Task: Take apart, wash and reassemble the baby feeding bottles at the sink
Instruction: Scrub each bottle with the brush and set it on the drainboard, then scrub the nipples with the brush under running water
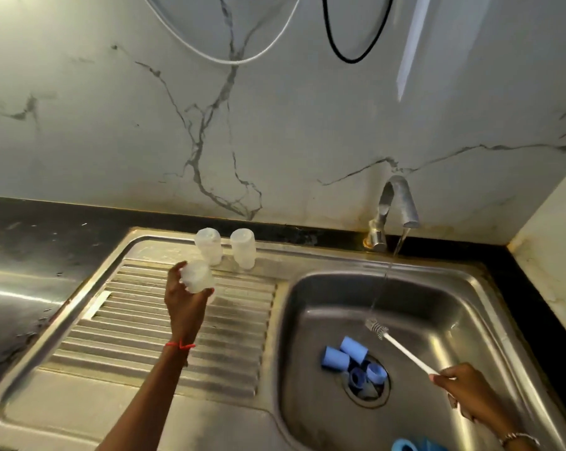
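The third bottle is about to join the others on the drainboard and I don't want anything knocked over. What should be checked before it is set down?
1. Left hand has its fingers curled round the held bottle: ok.
2. Bare drainboard in front of the standing bottles: ok.
3. The standing bottles are upright and apart: ok.
4. Held bottle clean inside: cannot tell.
5. Right hand holds the brush over the basin, well away from the left hand: ok.
6. Tap turned off: not ok, water runs into the basin.
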